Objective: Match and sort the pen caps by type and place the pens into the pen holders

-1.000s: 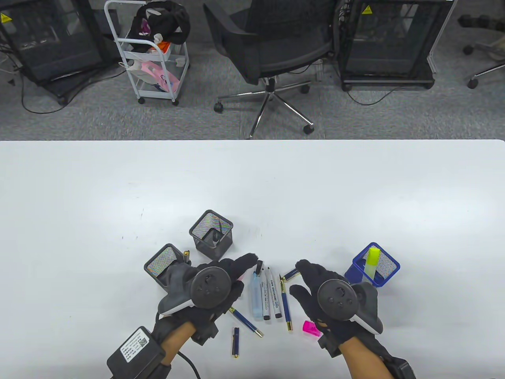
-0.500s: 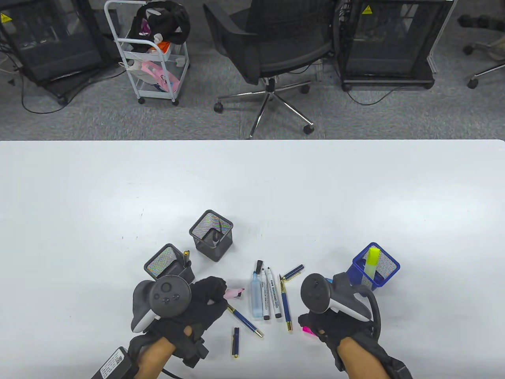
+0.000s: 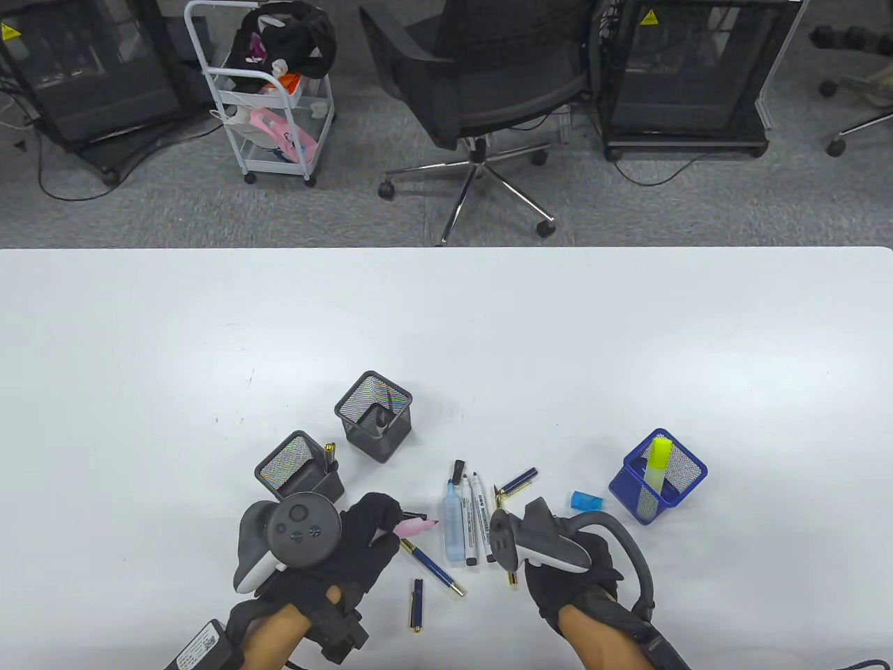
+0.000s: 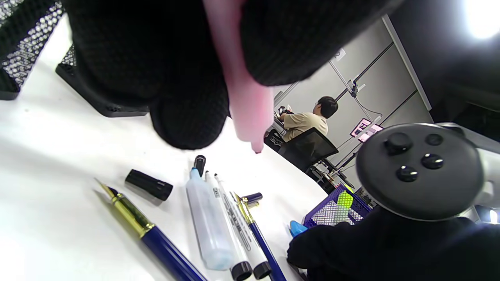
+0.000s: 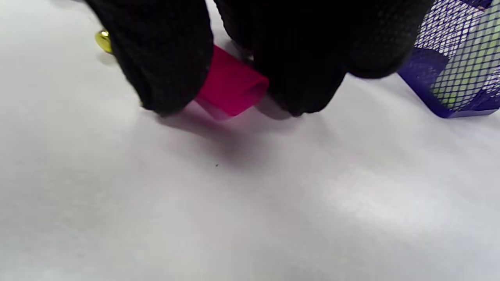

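My left hand (image 3: 387, 522) grips an uncapped pink highlighter (image 3: 417, 526), its tip pointing right toward the loose pens; in the left wrist view the pink highlighter (image 4: 242, 97) sticks out between my fingers. My right hand (image 3: 566, 583) is turned on its side near the table's front edge. In the right wrist view its fingertips (image 5: 168, 70) pinch a magenta cap (image 5: 230, 86) that still touches the table. The table view hides that cap under the hand.
Between my hands lie a pale blue highlighter (image 3: 454, 520), two whiteboard markers (image 3: 477, 520), a black cap (image 3: 457, 471) and several blue fountain pens (image 3: 432, 567). A blue cap (image 3: 586, 500) lies beside the blue mesh holder (image 3: 687, 469) with a yellow highlighter (image 3: 658, 460). Two black mesh holders (image 3: 374, 415) stand at the left.
My left hand drew back from the pens with the pink highlighter in it. My right hand came down and left onto the magenta cap and closed on it, uncovering the blue cap.
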